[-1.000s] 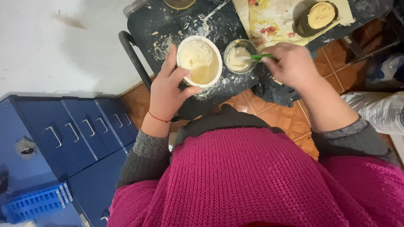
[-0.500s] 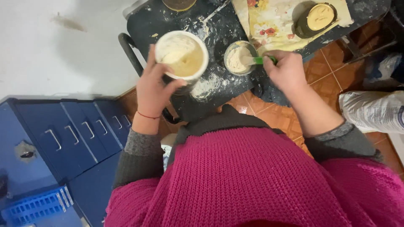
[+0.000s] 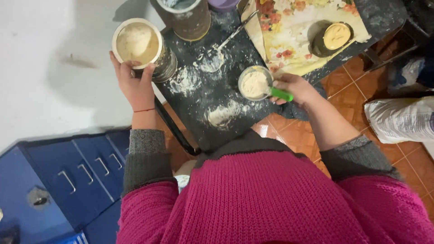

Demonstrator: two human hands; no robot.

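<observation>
White powder lies scattered over the dark worktop, in patches near the front edge and about a spoon lying further back. Left hand closed round a tall can at the worktop's left corner, fingers wrapped on its side; can open, filled near the rim with pale powder. Right hand closed on the green handle of a scoop, held level just above the worktop's front right. Scoop heaped full.

Judgement: one measure has been drawn and is in hand, not yet tipped out anywhere. Can not closed; no lid seen near it. Spill not wiped.

Also present: second tin behind the can, flowered cloth with a small dark pot on it, blue drawers at left.
</observation>
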